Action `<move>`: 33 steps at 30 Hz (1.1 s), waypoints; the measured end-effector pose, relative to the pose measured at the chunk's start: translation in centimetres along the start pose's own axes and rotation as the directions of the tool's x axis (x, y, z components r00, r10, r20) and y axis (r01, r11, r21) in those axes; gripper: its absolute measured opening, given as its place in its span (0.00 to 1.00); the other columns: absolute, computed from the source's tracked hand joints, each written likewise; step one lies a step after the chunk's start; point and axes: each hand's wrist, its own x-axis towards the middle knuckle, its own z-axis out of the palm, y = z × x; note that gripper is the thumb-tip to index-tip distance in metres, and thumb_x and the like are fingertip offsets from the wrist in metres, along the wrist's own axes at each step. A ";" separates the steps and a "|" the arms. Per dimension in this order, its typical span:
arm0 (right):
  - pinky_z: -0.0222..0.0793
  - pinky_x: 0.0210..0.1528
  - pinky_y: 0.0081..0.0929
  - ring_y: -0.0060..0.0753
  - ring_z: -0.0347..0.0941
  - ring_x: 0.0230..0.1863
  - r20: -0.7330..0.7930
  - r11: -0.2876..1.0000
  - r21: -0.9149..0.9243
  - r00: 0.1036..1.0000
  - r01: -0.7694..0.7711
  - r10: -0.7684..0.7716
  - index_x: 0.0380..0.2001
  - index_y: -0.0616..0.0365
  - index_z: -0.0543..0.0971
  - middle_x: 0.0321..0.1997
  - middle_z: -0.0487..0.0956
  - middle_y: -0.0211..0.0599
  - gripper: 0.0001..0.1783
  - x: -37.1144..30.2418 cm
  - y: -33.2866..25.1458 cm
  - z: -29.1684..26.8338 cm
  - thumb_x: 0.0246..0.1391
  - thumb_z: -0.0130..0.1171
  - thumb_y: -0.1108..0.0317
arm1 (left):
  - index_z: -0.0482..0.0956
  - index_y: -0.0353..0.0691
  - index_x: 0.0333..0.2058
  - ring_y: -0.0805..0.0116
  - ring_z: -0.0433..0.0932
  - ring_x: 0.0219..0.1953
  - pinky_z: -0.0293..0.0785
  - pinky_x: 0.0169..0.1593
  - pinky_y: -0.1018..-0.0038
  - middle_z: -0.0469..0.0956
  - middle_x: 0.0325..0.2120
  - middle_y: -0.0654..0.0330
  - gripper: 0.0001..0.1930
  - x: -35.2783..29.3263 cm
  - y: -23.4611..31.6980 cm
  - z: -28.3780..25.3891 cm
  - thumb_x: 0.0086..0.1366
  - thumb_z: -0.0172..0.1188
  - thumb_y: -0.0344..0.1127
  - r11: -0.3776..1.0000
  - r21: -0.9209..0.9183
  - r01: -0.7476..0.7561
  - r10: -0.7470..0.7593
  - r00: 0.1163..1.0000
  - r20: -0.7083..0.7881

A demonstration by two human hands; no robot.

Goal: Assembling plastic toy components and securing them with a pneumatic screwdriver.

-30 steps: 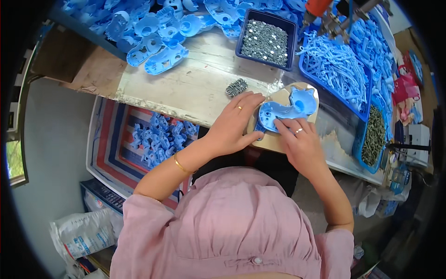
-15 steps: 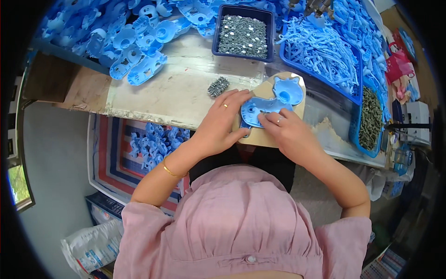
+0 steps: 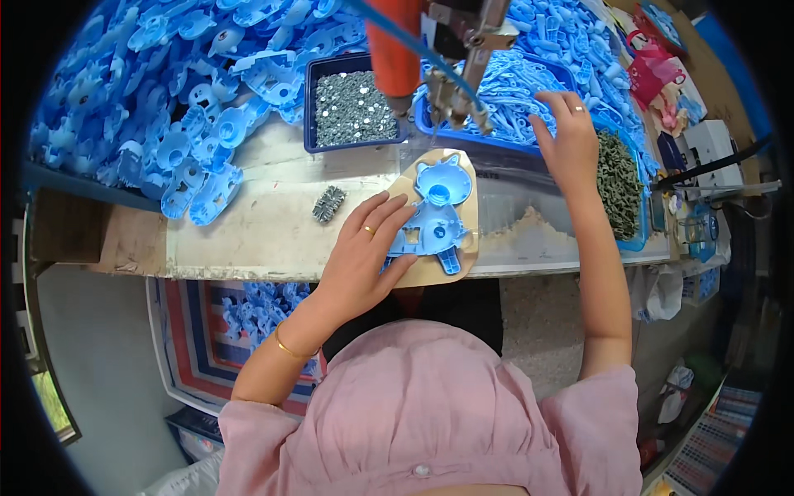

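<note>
A blue plastic toy shell with a cat-like, eared head point(image 3: 447, 183) lies hollow side up on a tan board point(image 3: 405, 183) at the table's front edge. My left hand point(image 3: 360, 248) rests over the shell's left side, fingers stretched and slightly apart. It covers part of the body. My right hand point(image 3: 569, 136) is raised to the right, beside a tray of thin blue plastic strips point(image 3: 504, 103). Its fingers are apart, and nothing shows in them. Left of the board sits a small cluster of metal pieces point(image 3: 329, 203).
An orange power screwdriver point(image 3: 395, 54) hangs over the table beside a metal fixture point(image 3: 459, 74). Behind it stands a dark blue bin of small metal parts point(image 3: 356, 107). Blue shells point(image 3: 198, 107) heap at left. A blue basket of screws point(image 3: 619, 186) stands at right.
My right hand has left the shell and risen to the right. The shell's body now shows with its leg-like parts. The view has shifted, bringing the orange screwdriver in.
</note>
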 end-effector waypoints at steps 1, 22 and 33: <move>0.75 0.38 0.37 0.45 0.80 0.38 -0.006 1.000 -0.005 1.000 -0.003 0.003 0.40 0.56 0.81 0.36 0.81 0.38 0.09 0.1 1.5 0.8 0.55 0.66 0.72 | 0.68 0.38 0.62 0.43 0.62 0.67 0.61 0.68 0.55 0.68 0.62 0.49 0.31 0.3 0.2 -0.1 0.61 0.66 0.34 1.000 0.011 0.004 -0.004 1.000 -0.001; 0.76 0.46 0.23 0.29 0.82 0.44 0.574 0.506 0.626 0.790 -0.594 0.217 0.40 0.60 0.85 0.39 0.85 0.38 0.10 -4.3 -4.3 -7.4 0.52 0.68 0.76 | 0.75 0.36 0.51 0.59 0.80 0.30 0.73 0.37 0.69 0.80 0.28 0.53 0.11 4.8 3.3 2.6 0.76 0.51 0.34 0.860 -0.464 0.210 -0.151 0.975 0.161; 0.74 0.38 0.36 0.45 0.81 0.36 0.188 0.792 -0.429 0.815 -0.434 0.548 0.42 0.51 0.85 0.31 0.83 0.42 0.17 -6.6 13.8 -5.7 0.58 0.65 0.52 | 0.70 0.35 0.46 0.70 0.75 0.28 0.71 0.36 0.73 0.76 0.24 0.59 0.09 4.5 3.9 2.4 0.77 0.49 0.35 0.724 -0.606 0.329 -0.230 0.944 0.237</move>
